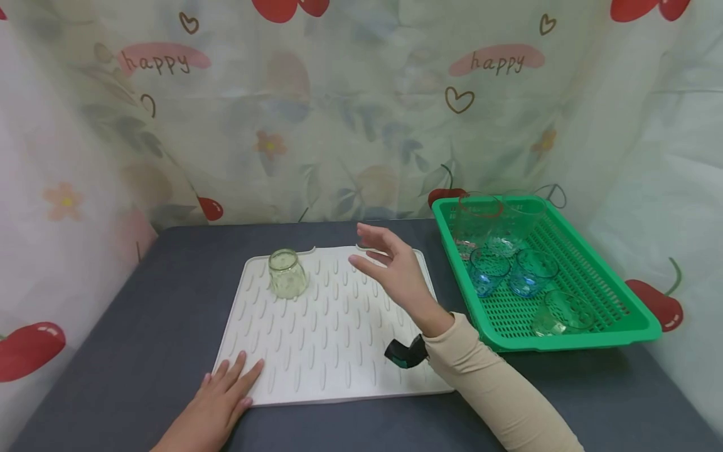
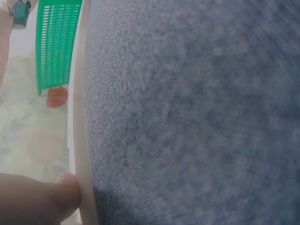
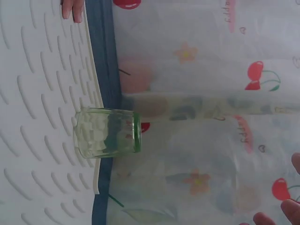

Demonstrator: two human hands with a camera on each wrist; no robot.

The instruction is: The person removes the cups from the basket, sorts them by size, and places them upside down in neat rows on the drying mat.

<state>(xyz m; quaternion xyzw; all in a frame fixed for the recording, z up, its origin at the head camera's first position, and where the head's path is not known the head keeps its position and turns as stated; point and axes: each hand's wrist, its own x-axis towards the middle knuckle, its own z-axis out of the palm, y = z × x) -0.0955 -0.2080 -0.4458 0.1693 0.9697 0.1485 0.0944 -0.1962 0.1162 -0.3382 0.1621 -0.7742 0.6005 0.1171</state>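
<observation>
A clear greenish drinking glass [image 1: 288, 276] stands on the far left part of the white ridged drying mat [image 1: 316, 376], its thick green end facing up in the right wrist view. My left hand [image 1: 221, 402] rests flat on the mat's near left corner, fingers spread; the left wrist view shows a fingertip at the mat's edge. Above the right part of the mat, my right hand [image 1: 395, 270] is raised with fingers loosely bent and nothing in it. Several fingertips [image 3: 293, 211] of it show at the right wrist view's corner, apart from the glass.
On the right stands a green perforated basket [image 1: 627, 314]. It holds two blue glasses [image 1: 531, 273], a clear glass [image 1: 565, 314] near the front and taller glasses [image 1: 477, 220] at the back. A patterned curtain [image 1: 350, 125] hangs round the dark tabletop [image 1: 135, 351].
</observation>
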